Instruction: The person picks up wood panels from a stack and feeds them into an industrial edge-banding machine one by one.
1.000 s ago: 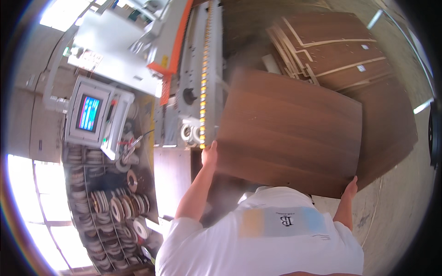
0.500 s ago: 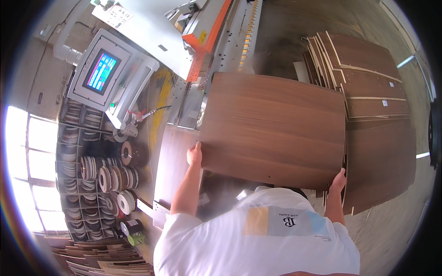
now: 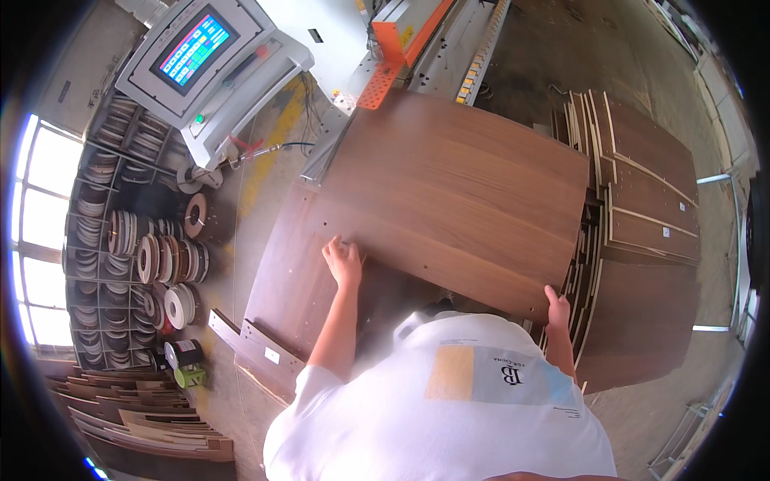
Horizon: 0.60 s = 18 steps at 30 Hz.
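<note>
A large brown wood-grain panel (image 3: 465, 192) lies tilted in front of me, its far left end over the machine's bed. Small holes run along its near edge. My left hand (image 3: 342, 260) is closed at the near edge by the left end, fingers bent against the board. At the near right corner my right hand (image 3: 556, 307) grips the panel, thumb up along the side and the other fingers hidden beneath. Under the panel's left end is a brown table surface (image 3: 277, 276).
A control box with a lit screen (image 3: 195, 50) stands far left beside the orange-edged machine (image 3: 401, 48). Stacked brown boards (image 3: 650, 184) lie on the right. Left are racked edge-band rolls (image 3: 156, 258) and leaning boards (image 3: 144, 425).
The panel has turned and moved left, its left end now over the table surface and machine bed. Both hands have moved with it, and the view has shifted.
</note>
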{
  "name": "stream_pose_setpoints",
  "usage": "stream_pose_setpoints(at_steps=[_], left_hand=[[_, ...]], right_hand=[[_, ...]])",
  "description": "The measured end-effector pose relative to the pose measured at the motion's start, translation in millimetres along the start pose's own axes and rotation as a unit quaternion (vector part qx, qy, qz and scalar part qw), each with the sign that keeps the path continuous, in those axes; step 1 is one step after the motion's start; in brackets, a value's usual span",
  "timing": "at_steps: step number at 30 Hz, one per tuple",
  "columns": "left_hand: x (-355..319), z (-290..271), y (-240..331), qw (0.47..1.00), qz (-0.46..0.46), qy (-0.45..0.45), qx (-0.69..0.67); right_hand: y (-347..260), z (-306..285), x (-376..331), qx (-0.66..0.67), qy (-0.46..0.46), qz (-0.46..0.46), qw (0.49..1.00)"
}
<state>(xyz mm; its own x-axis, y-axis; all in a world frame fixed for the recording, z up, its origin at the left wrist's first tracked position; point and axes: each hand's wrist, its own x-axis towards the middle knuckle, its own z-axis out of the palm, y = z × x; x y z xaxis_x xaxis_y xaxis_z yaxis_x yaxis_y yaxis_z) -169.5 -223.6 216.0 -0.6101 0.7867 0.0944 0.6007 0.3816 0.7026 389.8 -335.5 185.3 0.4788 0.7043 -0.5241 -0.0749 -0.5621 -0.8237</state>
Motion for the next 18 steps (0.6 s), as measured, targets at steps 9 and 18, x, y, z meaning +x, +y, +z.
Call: stream_pose_setpoints(at_steps=[9,18], left_hand=[[-41,-3,20,0.857,-0.203,-0.145,-0.45],[-16,15,45,0.825,-0.18,-0.202,-0.497]], right_hand=[[-30,36,-19,0.001,0.014,0.007,1.0],[-52,40,29,0.029,0.011,0.02,0.999]])
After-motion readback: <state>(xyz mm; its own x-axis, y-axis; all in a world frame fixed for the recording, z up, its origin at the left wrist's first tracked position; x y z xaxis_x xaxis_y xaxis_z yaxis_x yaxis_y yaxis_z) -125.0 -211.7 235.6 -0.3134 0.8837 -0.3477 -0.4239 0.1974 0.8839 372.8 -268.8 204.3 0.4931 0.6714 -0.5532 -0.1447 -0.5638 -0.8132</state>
